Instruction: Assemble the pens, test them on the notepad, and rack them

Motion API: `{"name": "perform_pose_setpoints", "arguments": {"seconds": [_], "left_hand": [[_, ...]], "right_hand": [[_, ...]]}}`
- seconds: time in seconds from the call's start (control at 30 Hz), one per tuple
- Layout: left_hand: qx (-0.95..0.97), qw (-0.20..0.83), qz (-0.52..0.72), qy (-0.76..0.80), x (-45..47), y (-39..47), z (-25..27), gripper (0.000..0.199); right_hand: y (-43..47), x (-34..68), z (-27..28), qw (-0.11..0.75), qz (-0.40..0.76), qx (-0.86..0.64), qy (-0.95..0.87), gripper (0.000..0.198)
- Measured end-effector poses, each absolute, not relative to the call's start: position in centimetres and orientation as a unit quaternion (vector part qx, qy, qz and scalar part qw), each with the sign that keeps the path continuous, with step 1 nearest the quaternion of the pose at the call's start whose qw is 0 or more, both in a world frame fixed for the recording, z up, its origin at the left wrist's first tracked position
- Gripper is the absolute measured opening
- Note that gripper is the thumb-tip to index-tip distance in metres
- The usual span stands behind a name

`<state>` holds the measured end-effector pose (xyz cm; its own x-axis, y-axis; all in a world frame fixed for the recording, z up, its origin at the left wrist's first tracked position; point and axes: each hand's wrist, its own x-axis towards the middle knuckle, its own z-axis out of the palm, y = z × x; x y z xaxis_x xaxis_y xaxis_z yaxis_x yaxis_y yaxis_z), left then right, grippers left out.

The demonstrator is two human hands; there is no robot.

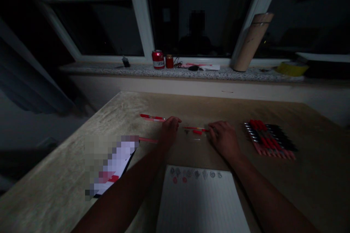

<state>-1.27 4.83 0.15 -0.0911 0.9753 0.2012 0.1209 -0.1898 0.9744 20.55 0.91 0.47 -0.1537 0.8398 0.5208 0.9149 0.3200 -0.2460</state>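
In the dim head view, my left hand (170, 128) rests on the table with its fingers loosely bent and pointing right; I see nothing in it. My right hand (224, 136) lies on the table, fingers spread and bent, its fingertips beside the loose pen parts. Between the hands lie a thin red-tipped refill (194, 128), a short red barrel piece (197, 132), a small dark piece (186, 131) and a clear thin piece (195, 139). Left of my left hand are a red pen (151, 116) and a pinkish pen-like stick (148, 139).
Lined paper (201, 204) with scribbled black and red marks lies in front. A phone (117, 165) is at left. Several red and black pens (269, 138) lie in a row at right. The windowsill holds a red can (158, 60), a tall cylinder (253, 42) and yellow tape (292, 68).
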Motion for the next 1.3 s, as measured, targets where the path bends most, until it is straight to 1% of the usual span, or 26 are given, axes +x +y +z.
{"name": "perform_pose_setpoints", "arguments": {"seconds": [0.1,0.2,0.33,0.5,0.63,0.73,0.87,1.0,1.17,1.3], "left_hand": [[0.648,0.303,0.496,0.492,-1.1,4.2,0.3,0.03],[0.711,0.249,0.442,0.488,-0.9,3.6,0.6,0.031],[0.746,0.214,0.398,0.49,-0.8,3.3,0.5,0.032],[0.793,0.151,0.345,0.479,-0.7,3.0,0.7,0.032],[0.832,0.079,0.305,0.457,-0.3,2.5,1.2,0.027],[0.847,0.054,0.302,0.434,-0.1,2.4,1.2,0.025],[0.861,0.037,0.286,0.419,0.1,2.4,0.9,0.028],[0.871,0.031,0.257,0.417,0.1,2.5,1.0,0.03],[0.875,0.037,0.259,0.408,0.1,2.6,1.0,0.029],[0.875,0.036,0.26,0.408,0.1,2.7,0.7,0.031]], "right_hand": [[0.9,20.6,0.5,0.225,-0.1,-0.602,-0.759,0.023],[1.1,20.9,0.2,0.185,-0.118,-0.607,-0.764,0.025],[1.3,20.9,0.0,0.155,-0.117,-0.605,-0.772,0.023],[1.3,20.8,0.0,0.142,-0.115,-0.606,-0.775,0.02],[1.2,20.6,0.3,0.151,-0.126,-0.596,-0.779,0.019],[0.9,20.3,0.8,0.178,-0.12,-0.559,-0.801,0.02],[0.6,19.6,1.3,0.216,-0.109,-0.508,-0.826,0.022],[0.4,19.5,1.4,0.248,-0.101,-0.49,-0.829,0.02],[0.4,19.4,1.5,0.256,-0.095,-0.48,-0.833,0.021],[0.4,19.5,1.6,0.243,-0.083,-0.496,-0.829,0.023]]}}
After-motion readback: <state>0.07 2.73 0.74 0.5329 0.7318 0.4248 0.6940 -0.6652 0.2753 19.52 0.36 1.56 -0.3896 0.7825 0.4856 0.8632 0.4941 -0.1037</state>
